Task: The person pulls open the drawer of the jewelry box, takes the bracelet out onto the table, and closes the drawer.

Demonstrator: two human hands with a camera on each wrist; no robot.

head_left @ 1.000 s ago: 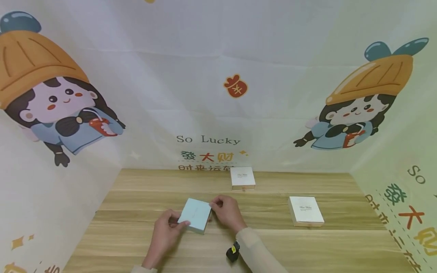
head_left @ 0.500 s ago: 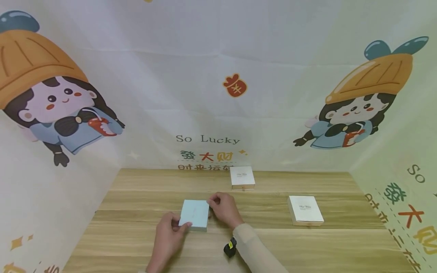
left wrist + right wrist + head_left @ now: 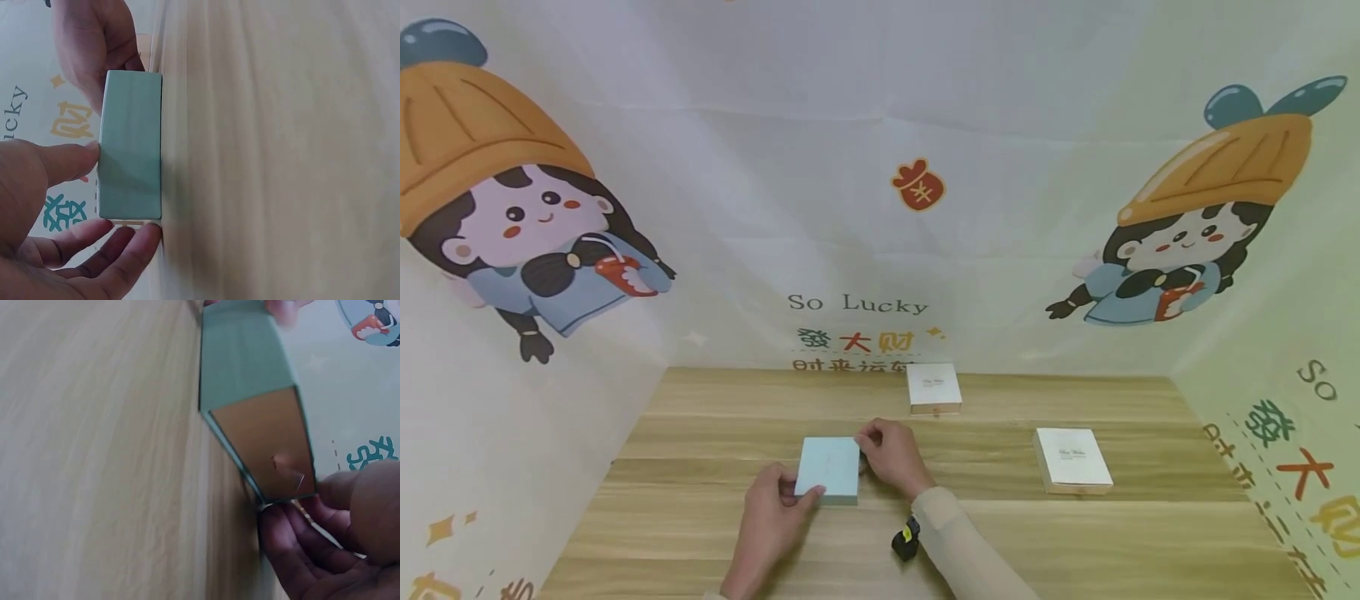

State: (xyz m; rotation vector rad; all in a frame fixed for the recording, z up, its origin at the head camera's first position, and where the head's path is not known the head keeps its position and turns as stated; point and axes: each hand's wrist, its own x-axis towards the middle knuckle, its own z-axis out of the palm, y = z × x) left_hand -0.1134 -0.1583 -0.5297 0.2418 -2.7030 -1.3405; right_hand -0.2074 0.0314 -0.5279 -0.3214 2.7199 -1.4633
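Note:
A pale blue-green square box (image 3: 827, 467) lies flat on the wooden table, its front edge roughly parallel to the table's back edge. My left hand (image 3: 775, 512) grips its near left corner, thumb on top and fingers against the left side. At the far right corner, my right hand (image 3: 895, 458) pinches the box between thumb and fingers. The right wrist view shows a brown end panel (image 3: 256, 434) on the box's right side, with a small ribbon-like tab (image 3: 289, 472) on it. Plain green covers the side facing the left wrist camera.
One white box (image 3: 933, 385) with small printed text stands at the table's back edge, against the printed cloth wall (image 3: 737, 250). A second white box (image 3: 1072, 457) lies farther right on the table. Cloth also encloses both sides.
The blue-green box has turned from a slanted position to one squared with the table, both hands staying on it. The white boxes keep their places.

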